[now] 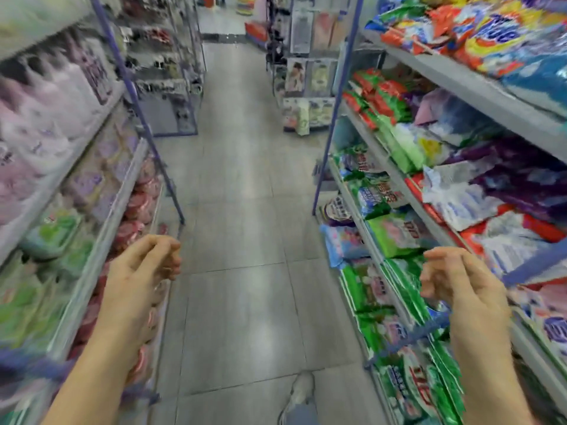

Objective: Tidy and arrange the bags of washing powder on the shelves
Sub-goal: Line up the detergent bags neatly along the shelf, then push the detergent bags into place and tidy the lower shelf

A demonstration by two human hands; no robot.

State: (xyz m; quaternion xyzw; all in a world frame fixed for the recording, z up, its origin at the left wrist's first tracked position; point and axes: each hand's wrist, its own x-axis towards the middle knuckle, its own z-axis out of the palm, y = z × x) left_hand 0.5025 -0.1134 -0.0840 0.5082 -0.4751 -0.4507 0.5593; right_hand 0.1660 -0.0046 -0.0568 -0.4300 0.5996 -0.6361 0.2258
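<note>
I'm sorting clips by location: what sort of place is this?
Most likely a shop aisle: metal shelves on both sides, stacked washing powder bags on the right, a tiled floor between.

left shelves (101, 216) motion-blurred, bag lettering (411, 231) unreadable

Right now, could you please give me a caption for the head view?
Empty left hand and right hand, loosely curled, in a shop aisle; washing-powder bags piled unevenly on the right shelves.
</note>
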